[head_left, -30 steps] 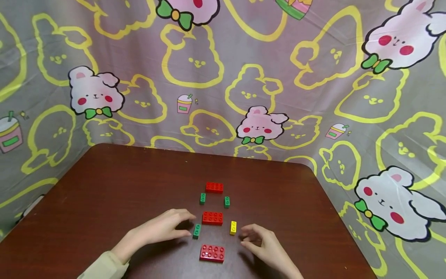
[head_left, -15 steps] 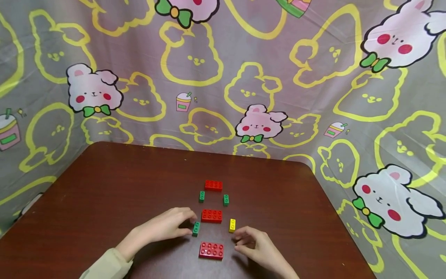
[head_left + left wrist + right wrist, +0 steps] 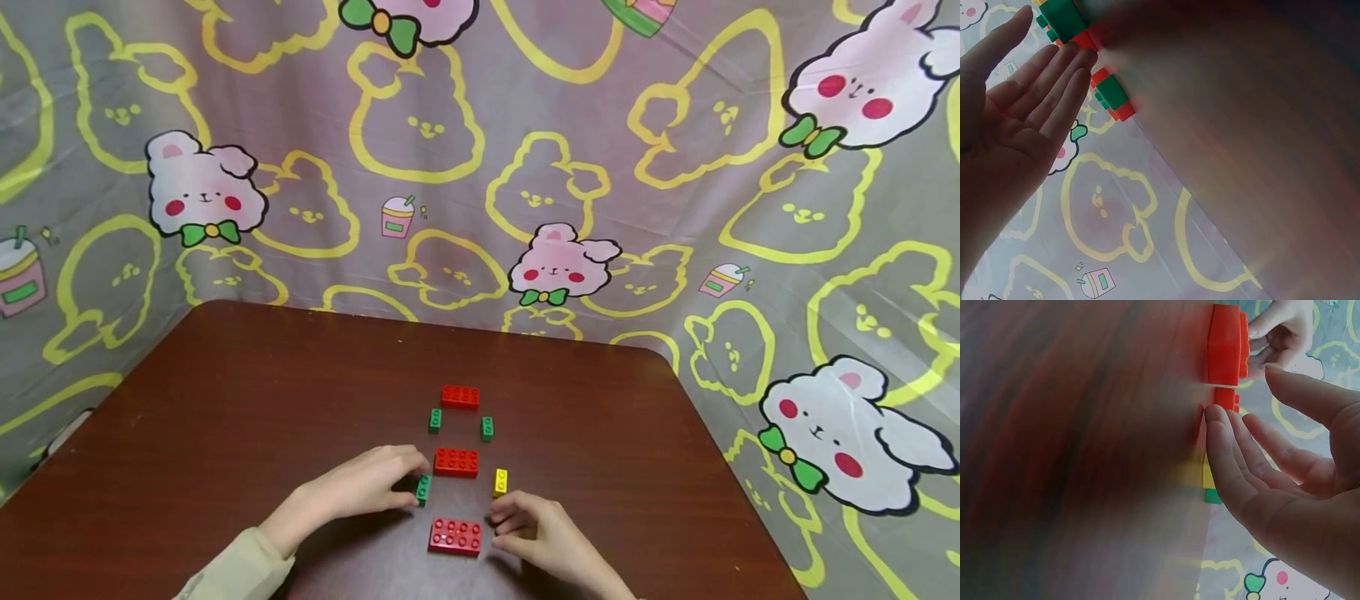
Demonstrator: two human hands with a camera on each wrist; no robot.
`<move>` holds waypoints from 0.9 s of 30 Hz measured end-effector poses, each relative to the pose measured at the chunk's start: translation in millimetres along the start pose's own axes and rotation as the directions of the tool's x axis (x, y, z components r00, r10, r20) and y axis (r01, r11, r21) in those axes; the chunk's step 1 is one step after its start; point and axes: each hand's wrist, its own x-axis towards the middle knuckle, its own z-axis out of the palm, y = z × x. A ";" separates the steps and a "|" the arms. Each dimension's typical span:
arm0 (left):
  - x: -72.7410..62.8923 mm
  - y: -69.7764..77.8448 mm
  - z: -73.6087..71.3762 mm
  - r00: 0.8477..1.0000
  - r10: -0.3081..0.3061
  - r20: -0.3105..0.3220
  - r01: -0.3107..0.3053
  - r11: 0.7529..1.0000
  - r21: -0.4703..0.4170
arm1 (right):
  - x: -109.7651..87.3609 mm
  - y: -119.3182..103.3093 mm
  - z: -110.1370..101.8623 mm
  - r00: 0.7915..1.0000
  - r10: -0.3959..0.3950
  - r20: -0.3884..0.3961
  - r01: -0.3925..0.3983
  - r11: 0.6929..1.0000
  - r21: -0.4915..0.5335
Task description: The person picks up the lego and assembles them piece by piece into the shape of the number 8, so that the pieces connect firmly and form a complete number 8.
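Note:
My left hand (image 3: 375,479) is beside a small green brick (image 3: 423,490), its thumb and fingertips near it; whether they touch I cannot tell. In the left wrist view the fingers (image 3: 1054,94) are extended and apart from the thumb, with the green brick (image 3: 1065,22) just past them. To the right, my right hand (image 3: 543,537) holds nothing, its fingers loosely bent. It is nearest the front red brick (image 3: 455,537), with a gap between in the head view. A small yellow brick (image 3: 500,482) lies just beyond its fingertips.
Farther back lie a middle red brick (image 3: 456,462), two small green bricks, left (image 3: 435,421) and right (image 3: 487,428), and a far red brick (image 3: 461,397). All rest on the dark brown table (image 3: 300,375). A patterned curtain (image 3: 450,167) hangs behind.
My right hand has moved left, from beside the yellow brick toward the front red brick. My left hand has edged right, closer to the small green brick. The bricks stay in place.

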 end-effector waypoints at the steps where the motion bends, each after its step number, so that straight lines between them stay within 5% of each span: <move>1: 0.1 0.4 -0.4 1.000 0.003 -0.002 -0.003 1.000 0.009 | 0.5 -0.3 1.0 1.000 0.004 0.005 -0.004 1.000 0.002; 11: 0.5 0.6 2.9 1.000 0.014 -0.015 -0.013 0.998 0.064 | 5.5 -4.1 6.5 0.998 0.045 0.034 -0.045 0.999 0.006; 27: 3.9 2.1 4.5 1.000 0.014 -0.013 -0.013 0.991 0.136 | 10.8 -6.8 12.8 0.999 -0.018 0.034 0.019 0.999 -0.030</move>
